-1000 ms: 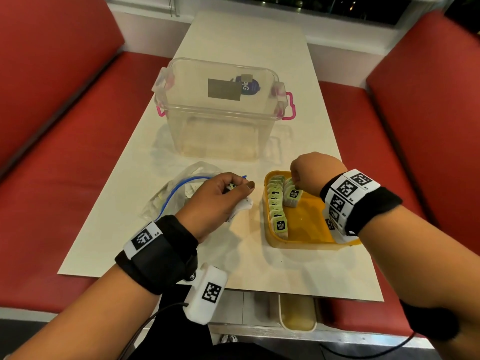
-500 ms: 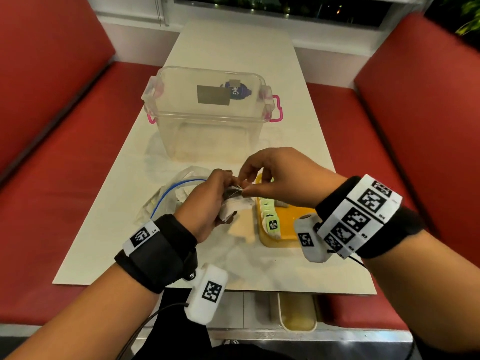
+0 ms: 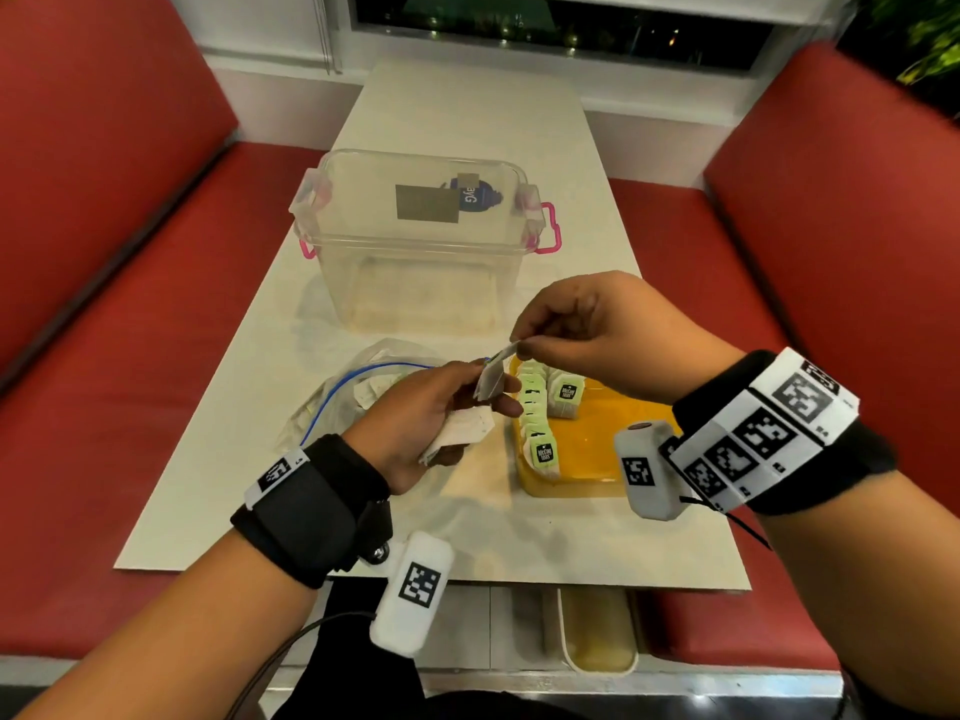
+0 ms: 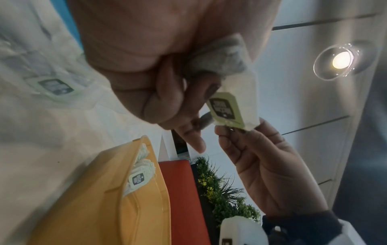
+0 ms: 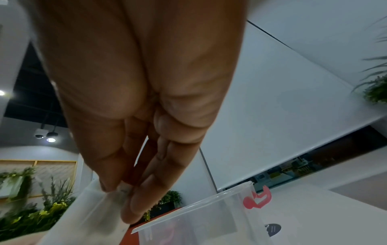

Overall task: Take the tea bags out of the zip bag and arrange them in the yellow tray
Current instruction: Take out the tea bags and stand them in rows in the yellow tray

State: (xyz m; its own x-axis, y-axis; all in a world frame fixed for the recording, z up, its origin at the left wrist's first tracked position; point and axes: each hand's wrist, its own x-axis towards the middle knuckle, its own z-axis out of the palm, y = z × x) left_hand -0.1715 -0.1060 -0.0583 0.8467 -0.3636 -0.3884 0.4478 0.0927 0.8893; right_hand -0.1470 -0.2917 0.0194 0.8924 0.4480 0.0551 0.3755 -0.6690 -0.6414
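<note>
Fingertips (image 4: 225,132) of right hand (image 3: 597,330) pinching top edge of one tea bag (image 3: 491,379), lifted above table (image 3: 467,501) just left of yellow tray (image 3: 597,480). Left hand (image 3: 431,413) curled round that bag's lower part, gripping more white bags (image 3: 457,433) beneath. Pale paper pouch, grey where filled, light-green tag (image 4: 225,111) with dark label. Same bags standing in a row (image 3: 535,407) along tray's left side. Crumpled zip bag (image 3: 343,402), blue seal, beside left hand. Clear box (image 3: 415,241) behind.
</note>
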